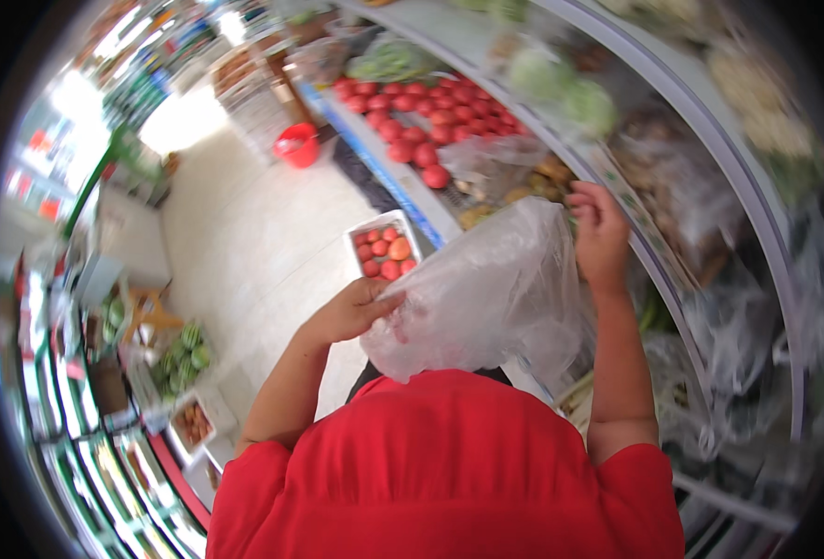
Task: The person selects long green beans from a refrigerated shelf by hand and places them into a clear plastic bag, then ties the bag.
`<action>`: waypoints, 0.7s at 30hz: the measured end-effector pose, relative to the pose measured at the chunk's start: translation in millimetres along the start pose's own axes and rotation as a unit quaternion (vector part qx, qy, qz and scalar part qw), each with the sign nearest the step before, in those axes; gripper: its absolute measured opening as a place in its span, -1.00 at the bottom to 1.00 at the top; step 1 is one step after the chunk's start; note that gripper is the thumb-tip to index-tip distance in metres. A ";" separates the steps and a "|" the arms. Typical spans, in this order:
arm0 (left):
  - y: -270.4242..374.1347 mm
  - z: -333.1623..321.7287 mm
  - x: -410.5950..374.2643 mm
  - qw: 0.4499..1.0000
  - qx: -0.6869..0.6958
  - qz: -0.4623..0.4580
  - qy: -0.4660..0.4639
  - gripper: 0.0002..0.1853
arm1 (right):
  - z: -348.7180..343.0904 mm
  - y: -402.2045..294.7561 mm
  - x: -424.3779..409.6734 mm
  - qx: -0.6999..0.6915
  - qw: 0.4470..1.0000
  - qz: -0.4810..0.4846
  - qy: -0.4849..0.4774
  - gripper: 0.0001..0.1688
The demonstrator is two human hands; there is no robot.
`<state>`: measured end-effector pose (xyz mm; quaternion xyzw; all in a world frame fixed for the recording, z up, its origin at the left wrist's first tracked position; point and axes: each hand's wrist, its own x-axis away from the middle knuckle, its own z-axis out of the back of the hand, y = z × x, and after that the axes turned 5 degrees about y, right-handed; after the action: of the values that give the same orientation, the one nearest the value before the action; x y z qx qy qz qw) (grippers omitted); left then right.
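A large translucent plastic bag [481, 286] is spread between my hands in front of my red shirt. My left hand [356, 309] grips its left edge, with the thumb over the plastic. My right hand [599, 227] is raised beside the upper right edge of the bag, fingers curled; whether they pinch the plastic cannot be made out. Beyond the bag, red tomatoes [426, 115] lie in rows on the shelf of a produce display. A white foam box of tomatoes [350, 241] is on the left, partly hidden behind the bag and my left hand.
Curved shelf rails [670, 293] run close by on the right, with cabbages [590, 105] and bagged produce on the tiers. A red bucket [297, 145] stands on the floor beyond. Watermelons [181, 358], a wooden stool [150, 314] and shelving are at left.
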<state>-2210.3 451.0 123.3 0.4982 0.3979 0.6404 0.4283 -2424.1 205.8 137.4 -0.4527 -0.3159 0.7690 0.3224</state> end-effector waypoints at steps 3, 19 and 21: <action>-26.6 18.4 56.2 0.985 0.132 0.061 0.095 -0.55 | -27.9 -28.9 2.3 -0.067 0.998 0.009 0.001 -0.79; -100.7 -30.5 219.2 0.920 0.273 0.061 0.276 -0.42 | -218.8 -137.9 172.8 -0.242 0.492 0.130 -0.826 -0.16; -106.1 -21.3 238.2 0.868 0.311 0.020 0.387 -0.38 | -236.9 -140.1 189.8 -0.173 0.426 0.056 -0.886 -0.39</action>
<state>-2247.6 707.9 90.8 0.3256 0.7005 0.6331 0.0497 -2254.1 483.2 60.4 0.4148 -0.5281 0.6921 -0.2645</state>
